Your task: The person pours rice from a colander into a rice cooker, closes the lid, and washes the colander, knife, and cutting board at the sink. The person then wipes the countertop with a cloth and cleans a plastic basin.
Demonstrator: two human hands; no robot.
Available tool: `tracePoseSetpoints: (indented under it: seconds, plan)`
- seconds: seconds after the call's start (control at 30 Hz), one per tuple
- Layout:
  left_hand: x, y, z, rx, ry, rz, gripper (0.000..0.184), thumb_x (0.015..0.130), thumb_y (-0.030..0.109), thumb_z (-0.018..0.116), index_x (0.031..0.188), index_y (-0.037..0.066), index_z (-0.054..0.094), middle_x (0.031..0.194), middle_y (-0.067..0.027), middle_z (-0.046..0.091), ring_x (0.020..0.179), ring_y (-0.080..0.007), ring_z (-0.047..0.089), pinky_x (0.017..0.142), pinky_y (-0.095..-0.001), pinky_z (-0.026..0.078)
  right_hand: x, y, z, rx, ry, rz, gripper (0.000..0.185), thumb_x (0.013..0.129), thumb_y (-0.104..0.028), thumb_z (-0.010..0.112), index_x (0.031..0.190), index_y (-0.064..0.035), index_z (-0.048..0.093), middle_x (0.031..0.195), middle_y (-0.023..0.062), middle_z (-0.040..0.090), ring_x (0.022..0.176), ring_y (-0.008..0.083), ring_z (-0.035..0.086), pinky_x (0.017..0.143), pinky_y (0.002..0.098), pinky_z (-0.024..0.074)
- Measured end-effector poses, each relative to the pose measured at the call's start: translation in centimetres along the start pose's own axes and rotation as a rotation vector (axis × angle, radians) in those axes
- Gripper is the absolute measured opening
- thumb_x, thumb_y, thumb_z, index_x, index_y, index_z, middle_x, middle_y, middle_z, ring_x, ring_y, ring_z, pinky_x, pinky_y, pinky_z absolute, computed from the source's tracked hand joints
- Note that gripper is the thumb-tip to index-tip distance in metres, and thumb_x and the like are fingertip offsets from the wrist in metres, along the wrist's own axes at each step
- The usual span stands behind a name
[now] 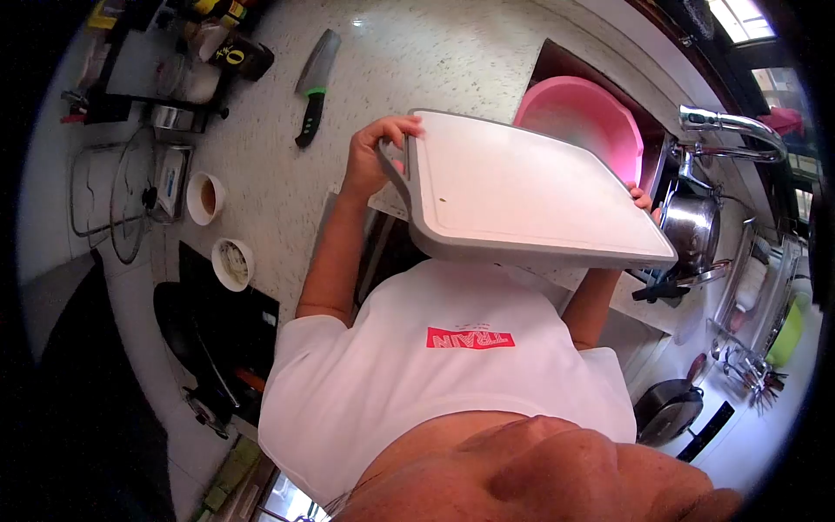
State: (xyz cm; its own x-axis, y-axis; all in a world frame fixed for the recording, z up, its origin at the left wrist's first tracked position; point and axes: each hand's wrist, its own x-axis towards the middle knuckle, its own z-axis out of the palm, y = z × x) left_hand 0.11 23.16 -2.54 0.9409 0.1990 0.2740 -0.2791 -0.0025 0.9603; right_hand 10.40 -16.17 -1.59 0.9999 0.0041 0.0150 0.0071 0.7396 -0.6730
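A white cutting board [531,183] with a grey rim is held up in front of my chest, tilted, with a small dark speck on its face. My left hand [376,150] is closed around the board's left edge, by the handle opening. At the far right edge, the fingers of my right hand [641,198] curl over the rim; the rest of that hand is behind the board. A kitchen knife [317,87] with a black and green handle lies on the counter beyond my left hand.
A pink basin [578,109] sits in the sink, partly behind the board, near the chrome faucet [731,130]. Two white bowls [205,198] with contents stand at left, by the dark stove [217,304]. A metal pot [691,230] is at right.
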Motion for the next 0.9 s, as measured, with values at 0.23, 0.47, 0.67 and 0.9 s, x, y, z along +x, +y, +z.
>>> tracePoseSetpoints:
  seconds: [0.23, 0.47, 0.67, 0.9]
  plan:
    - [-1.7, 2.4, 4.2, -0.104, 0.385, -0.596, 0.053, 0.089, 0.044, 0.043, 0.122, 0.003, 0.046, 0.122, -0.0159, 0.050, 0.110, -0.0265, 0.050, 0.094, -0.0361, 0.040, 0.7, 1.1, -3.6, -0.021, -0.046, -0.071, 0.047, 0.092, -0.037, 0.023, 0.071, -0.0062, 0.051, 0.088, 0.0105, 0.053, 0.101, 0.0263, 0.046, 0.094, 0.0472, 0.0344]
    - [-1.8, 2.9, 3.9, -0.670, 0.383, -0.795, 0.052, 0.084, 0.038, 0.048, 0.116, -0.002, 0.051, 0.109, -0.0168, 0.057, 0.097, -0.0272, 0.057, 0.084, -0.0351, 0.047, 2.3, -1.9, -1.7, -0.427, -0.008, 0.313, 0.034, 0.093, -0.028, 0.033, 0.095, -0.0020, 0.055, 0.110, 0.0130, 0.055, 0.101, 0.0210, 0.053, 0.090, 0.0374, 0.0431]
    - [-4.7, 0.0, 2.0, -0.501, 0.491, -0.823, 0.061, 0.085, 0.047, 0.046, 0.125, 0.000, 0.044, 0.121, -0.0162, 0.049, 0.108, -0.0302, 0.049, 0.092, -0.0397, 0.040, 3.8, 1.5, -8.0, -0.623, -0.343, 0.486, 0.079, 0.076, -0.022, 0.054, 0.141, -0.0014, 0.013, 0.140, 0.0139, 0.028, 0.122, 0.0188, 0.036, 0.101, 0.0267, 0.0250]
    - [-8.5, -2.4, 2.8, -0.305, 0.635, -0.826, 0.069, 0.085, 0.054, 0.043, 0.129, 0.001, 0.039, 0.128, -0.0164, 0.043, 0.115, -0.0309, 0.044, 0.096, -0.0401, 0.036, 9.8, 2.7, -9.0, -1.238, -0.494, 0.378, 0.052, 0.081, -0.026, 0.059, 0.124, -0.0012, 0.043, 0.120, 0.0143, 0.050, 0.108, 0.0210, 0.049, 0.092, 0.0307, 0.0385]
